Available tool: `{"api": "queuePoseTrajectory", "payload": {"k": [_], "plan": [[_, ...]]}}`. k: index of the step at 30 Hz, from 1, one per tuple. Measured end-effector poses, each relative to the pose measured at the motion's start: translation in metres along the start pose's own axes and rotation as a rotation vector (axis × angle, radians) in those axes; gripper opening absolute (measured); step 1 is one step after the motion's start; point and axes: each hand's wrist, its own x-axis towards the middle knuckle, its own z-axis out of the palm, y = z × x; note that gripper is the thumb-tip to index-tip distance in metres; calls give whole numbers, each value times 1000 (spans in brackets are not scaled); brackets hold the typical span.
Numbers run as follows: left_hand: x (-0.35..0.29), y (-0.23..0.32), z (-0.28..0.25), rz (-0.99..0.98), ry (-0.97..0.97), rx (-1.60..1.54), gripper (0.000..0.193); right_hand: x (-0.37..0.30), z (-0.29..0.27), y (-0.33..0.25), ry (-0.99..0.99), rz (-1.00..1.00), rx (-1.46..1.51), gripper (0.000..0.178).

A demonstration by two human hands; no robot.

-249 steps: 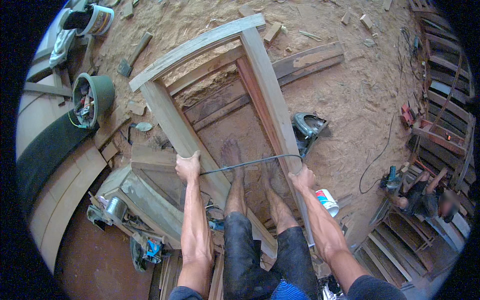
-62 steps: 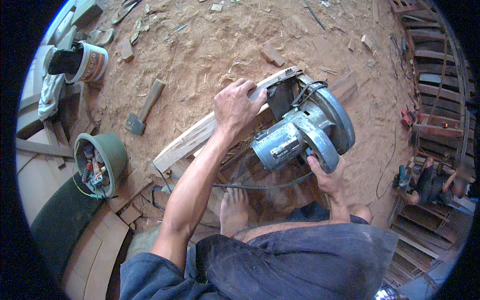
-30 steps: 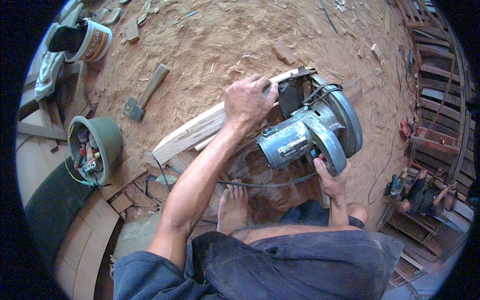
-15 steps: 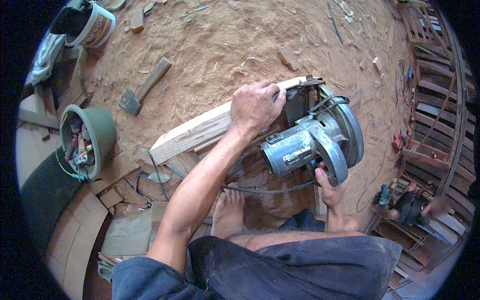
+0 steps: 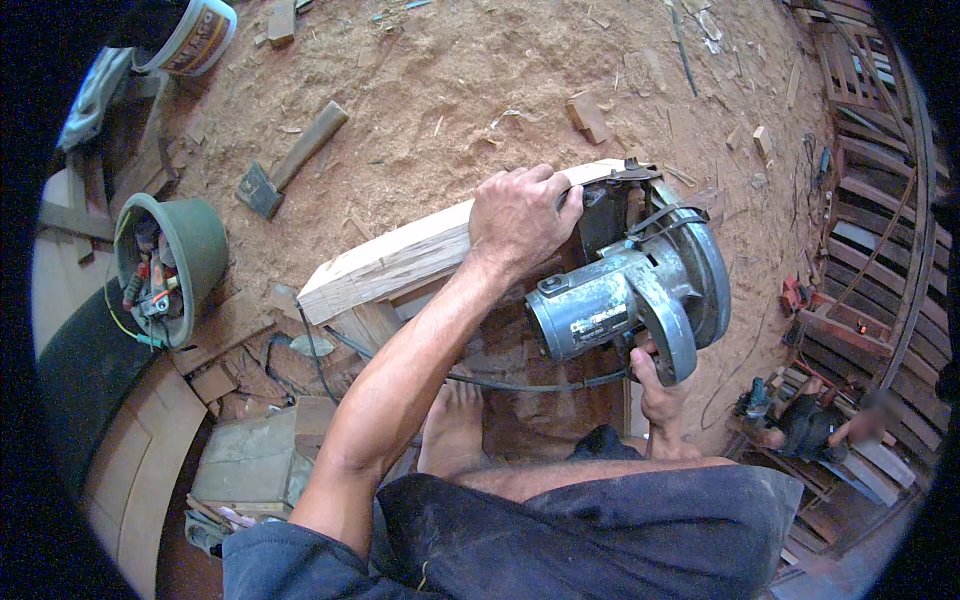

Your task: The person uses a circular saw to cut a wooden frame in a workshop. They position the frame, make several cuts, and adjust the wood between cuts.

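Observation:
A pale squared wooden beam lies slantwise in front of me, raised above the sawdust. My left hand is closed over its upper edge, thumb beside the saw's base; the fingertips are hidden on the far side. At the beam's right end rests a worn blue-grey circular saw, its base plate against the wood. My right hand is wrapped around the saw's rear handle, most of its fingers hidden behind it. From the handle a dark power cord runs left under my left forearm. The blade is out of sight.
A mallet-like wooden tool and wood offcuts lie on the sawdust. At the left stands a green bucket holding tools; a white bucket is beyond it. Slatted wooden frames line the right, where another person works. My bare foot is below the beam.
The whole view has shifted slightly. Both hands keep their grips, and the saw stays at the beam's right end with no clear movement along it.

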Motion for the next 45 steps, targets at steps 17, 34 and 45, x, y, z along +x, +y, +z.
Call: {"api": "queuePoseTrajectory", "payload": {"k": [17,34,45], "plan": [[-1,2,-4,-60,-58,8,25,-2,3,1,50,1,-13,14],[-2,-12,-10,-22,-180,-61,20,-1,7,-2,62,-25,30,19],[-3,-12,-9,-13,-151,-76,20,3,6,-6,27,-89,35,15]]}}
